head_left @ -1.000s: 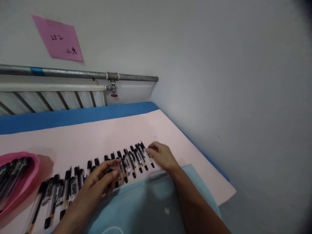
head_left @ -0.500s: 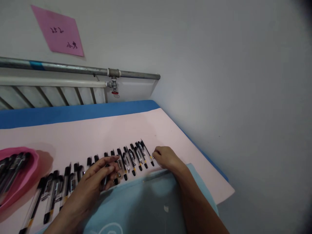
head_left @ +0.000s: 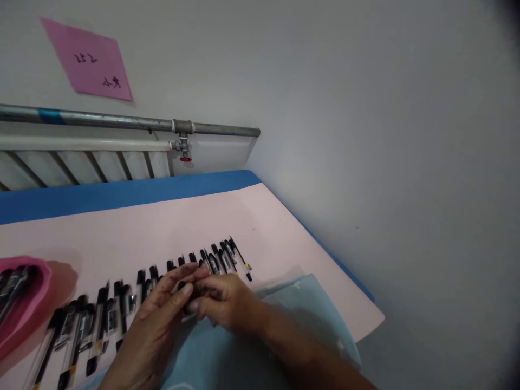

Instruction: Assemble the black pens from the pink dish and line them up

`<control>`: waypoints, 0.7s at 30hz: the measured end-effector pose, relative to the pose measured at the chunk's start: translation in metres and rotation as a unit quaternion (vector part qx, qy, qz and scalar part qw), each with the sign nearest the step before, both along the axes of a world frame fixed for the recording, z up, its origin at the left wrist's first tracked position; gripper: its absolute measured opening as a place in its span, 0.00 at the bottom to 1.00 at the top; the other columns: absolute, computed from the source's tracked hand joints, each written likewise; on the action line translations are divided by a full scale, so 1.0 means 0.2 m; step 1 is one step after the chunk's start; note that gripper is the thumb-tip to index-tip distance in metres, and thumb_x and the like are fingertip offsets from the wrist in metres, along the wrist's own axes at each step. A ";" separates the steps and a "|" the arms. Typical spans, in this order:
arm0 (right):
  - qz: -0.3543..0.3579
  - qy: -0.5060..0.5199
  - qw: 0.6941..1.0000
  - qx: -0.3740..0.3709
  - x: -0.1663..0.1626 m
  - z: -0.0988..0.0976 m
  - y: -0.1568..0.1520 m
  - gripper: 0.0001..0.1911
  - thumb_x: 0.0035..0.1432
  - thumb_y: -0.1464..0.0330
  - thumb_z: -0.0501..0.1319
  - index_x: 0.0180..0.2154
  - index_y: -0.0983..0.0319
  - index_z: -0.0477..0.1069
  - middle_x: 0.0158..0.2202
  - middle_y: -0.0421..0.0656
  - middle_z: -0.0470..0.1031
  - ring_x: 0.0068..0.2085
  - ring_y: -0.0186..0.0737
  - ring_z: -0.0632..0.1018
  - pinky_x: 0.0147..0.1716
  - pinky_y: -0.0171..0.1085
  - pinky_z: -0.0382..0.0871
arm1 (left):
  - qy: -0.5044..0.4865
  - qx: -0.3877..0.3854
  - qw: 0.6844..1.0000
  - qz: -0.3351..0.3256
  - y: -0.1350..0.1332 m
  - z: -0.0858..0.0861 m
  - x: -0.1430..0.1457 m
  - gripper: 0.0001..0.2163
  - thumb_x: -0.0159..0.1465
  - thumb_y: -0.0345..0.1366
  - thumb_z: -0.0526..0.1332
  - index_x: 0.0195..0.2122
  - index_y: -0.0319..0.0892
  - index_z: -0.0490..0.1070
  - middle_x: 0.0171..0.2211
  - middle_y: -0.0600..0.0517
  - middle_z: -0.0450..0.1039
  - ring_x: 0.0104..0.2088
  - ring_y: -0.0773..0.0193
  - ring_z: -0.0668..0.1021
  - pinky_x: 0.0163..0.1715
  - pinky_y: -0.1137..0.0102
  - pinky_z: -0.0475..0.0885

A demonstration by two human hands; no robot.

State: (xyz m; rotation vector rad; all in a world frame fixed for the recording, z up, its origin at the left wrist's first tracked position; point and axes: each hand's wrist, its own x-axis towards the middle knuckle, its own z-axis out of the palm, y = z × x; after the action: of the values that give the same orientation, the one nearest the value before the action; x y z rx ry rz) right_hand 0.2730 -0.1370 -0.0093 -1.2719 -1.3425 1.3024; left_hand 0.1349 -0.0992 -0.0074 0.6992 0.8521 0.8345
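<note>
My left hand [head_left: 156, 317], at the lower middle, is closed around a dark pen part [head_left: 182, 285]; only its black end shows between thumb and fingers. Against it, my right hand [head_left: 231, 302] pinches at the same part, its fingertips largely hidden. Beyond both hands runs a slanting row of pen parts: clear barrels [head_left: 97, 327] with black ends, black caps [head_left: 111, 317] and thin refills. At the row's far right lies a black-tipped refill [head_left: 241, 257] with a small metal tip [head_left: 249, 267] beside it.
A pink basket [head_left: 43, 290] with black pens stands at the left. Pale pink paper [head_left: 162, 230] covers the blue tabletop [head_left: 122, 194]. Light blue cloth [head_left: 320, 309] overlaps the near edge. Behind are a radiator [head_left: 77, 165], a pipe [head_left: 122, 121] and the wall.
My right hand has moved left from the row's right end to meet my left hand. A small metal tip now shows beside the rightmost refill. The view has shifted slightly.
</note>
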 end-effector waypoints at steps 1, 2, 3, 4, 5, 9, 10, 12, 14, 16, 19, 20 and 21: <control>0.004 0.032 0.999 -0.003 -0.04 -0.02 0.00 0.06 0.50 0.69 0.58 0.33 0.61 0.70 0.22 0.35 0.67 0.20 0.27 0.67 0.20 0.27 0.60 | 0.003 -0.001 1.000 0.000 -0.01 -0.01 0.00 0.19 0.47 0.37 0.68 0.41 0.43 0.72 0.44 0.46 0.73 0.47 0.55 0.73 0.41 0.67 0.71; 0.007 0.057 0.998 -0.013 -0.06 -0.03 0.00 0.05 0.49 0.69 0.58 0.32 0.61 0.69 0.20 0.34 0.66 0.18 0.26 0.65 0.18 0.27 0.59 | 0.007 -0.002 1.000 -0.003 -0.01 -0.01 0.01 0.18 0.47 0.37 0.68 0.41 0.44 0.72 0.45 0.46 0.73 0.46 0.55 0.73 0.40 0.67 0.71; 0.008 0.074 0.997 -0.024 -0.08 -0.04 -0.01 0.04 0.49 0.69 0.58 0.31 0.62 0.68 0.19 0.34 0.65 0.17 0.26 0.64 0.17 0.27 0.59 | 0.009 -0.001 1.000 -0.007 -0.02 -0.01 0.01 0.18 0.47 0.37 0.68 0.40 0.44 0.73 0.45 0.46 0.73 0.46 0.55 0.73 0.39 0.67 0.72; 0.007 0.079 0.996 -0.032 -0.09 -0.05 0.00 0.04 0.48 0.69 0.59 0.30 0.62 0.68 0.19 0.34 0.65 0.16 0.26 0.64 0.16 0.27 0.58 | 0.012 0.003 1.000 -0.012 -0.02 -0.01 0.01 0.17 0.48 0.38 0.67 0.41 0.44 0.73 0.45 0.46 0.73 0.46 0.54 0.73 0.39 0.67 0.72; 0.006 0.072 0.997 -0.034 -0.08 -0.04 0.00 0.03 0.48 0.69 0.59 0.29 0.62 0.67 0.18 0.34 0.65 0.17 0.26 0.64 0.16 0.27 0.58 | 0.015 0.009 1.000 -0.018 -0.02 -0.01 0.01 0.18 0.48 0.38 0.67 0.41 0.44 0.73 0.46 0.46 0.72 0.47 0.54 0.73 0.40 0.66 0.72; -0.061 -0.020 0.997 -0.036 0.05 -0.02 0.05 0.05 0.51 0.68 0.56 0.31 0.62 0.68 0.19 0.34 0.66 0.19 0.26 0.65 0.19 0.27 0.59 | 0.053 0.059 0.997 -0.003 -0.01 0.01 0.00 0.20 0.49 0.40 0.66 0.44 0.46 0.72 0.50 0.47 0.70 0.52 0.54 0.68 0.48 0.64 0.66; -0.108 -0.059 0.991 -0.043 0.10 -0.01 0.07 0.07 0.51 0.67 0.56 0.33 0.63 0.69 0.20 0.35 0.66 0.19 0.27 0.66 0.19 0.27 0.59 | 0.065 0.072 0.995 0.010 0.00 0.02 -0.01 0.20 0.49 0.41 0.66 0.44 0.46 0.72 0.50 0.47 0.69 0.53 0.54 0.67 0.50 0.63 0.64; -0.210 -0.193 0.957 -0.044 0.23 -0.02 0.11 0.09 0.52 0.66 0.55 0.33 0.64 0.69 0.21 0.37 0.68 0.22 0.29 0.67 0.21 0.28 0.59 | 0.076 0.091 0.992 0.041 0.03 0.03 -0.02 0.19 0.49 0.42 0.65 0.43 0.45 0.73 0.49 0.46 0.70 0.53 0.54 0.67 0.51 0.60 0.62; -0.254 -0.314 0.913 -0.054 0.34 -0.04 0.14 0.09 0.51 0.68 0.54 0.31 0.64 0.71 0.23 0.39 0.70 0.26 0.31 0.69 0.25 0.29 0.61 | 0.068 0.096 0.991 0.063 0.07 0.02 -0.05 0.18 0.49 0.42 0.65 0.41 0.43 0.73 0.47 0.46 0.71 0.52 0.53 0.68 0.51 0.58 0.62; -0.262 -0.363 0.892 -0.063 0.42 -0.06 0.16 0.09 0.49 0.69 0.54 0.28 0.64 0.72 0.23 0.40 0.71 0.28 0.33 0.70 0.27 0.30 0.60 | 0.057 0.097 0.991 0.071 0.11 0.00 -0.07 0.17 0.49 0.41 0.65 0.40 0.42 0.73 0.46 0.46 0.72 0.51 0.53 0.70 0.50 0.60 0.63; -0.252 -0.399 0.879 -0.070 0.45 -0.08 0.17 0.09 0.48 0.70 0.54 0.27 0.64 0.73 0.24 0.42 0.72 0.29 0.35 0.71 0.28 0.31 0.59 | 0.050 0.105 0.990 0.076 0.14 -0.03 -0.10 0.16 0.50 0.39 0.65 0.40 0.42 0.73 0.46 0.46 0.72 0.49 0.55 0.71 0.49 0.63 0.65; -0.247 -0.409 0.875 -0.070 0.46 -0.09 0.17 0.09 0.48 0.70 0.54 0.27 0.64 0.73 0.24 0.42 0.73 0.29 0.35 0.71 0.28 0.31 0.59 | 0.048 0.108 0.990 0.079 0.15 -0.04 -0.11 0.16 0.50 0.39 0.65 0.40 0.41 0.73 0.45 0.46 0.73 0.49 0.55 0.72 0.48 0.64 0.66; -0.242 -0.419 0.872 -0.070 0.45 -0.09 0.16 0.10 0.48 0.70 0.54 0.28 0.64 0.73 0.24 0.42 0.73 0.29 0.35 0.71 0.28 0.31 0.59 | 0.048 0.109 0.990 0.081 0.15 -0.04 -0.11 0.16 0.50 0.39 0.66 0.39 0.41 0.73 0.45 0.46 0.73 0.48 0.55 0.72 0.47 0.65 0.67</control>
State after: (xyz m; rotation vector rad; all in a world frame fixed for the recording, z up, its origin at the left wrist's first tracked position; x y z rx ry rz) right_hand 0.3638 -0.1042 -0.0271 -2.2523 -1.3348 0.4817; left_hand 0.1123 -0.0685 -0.0153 0.8753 0.9225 1.0576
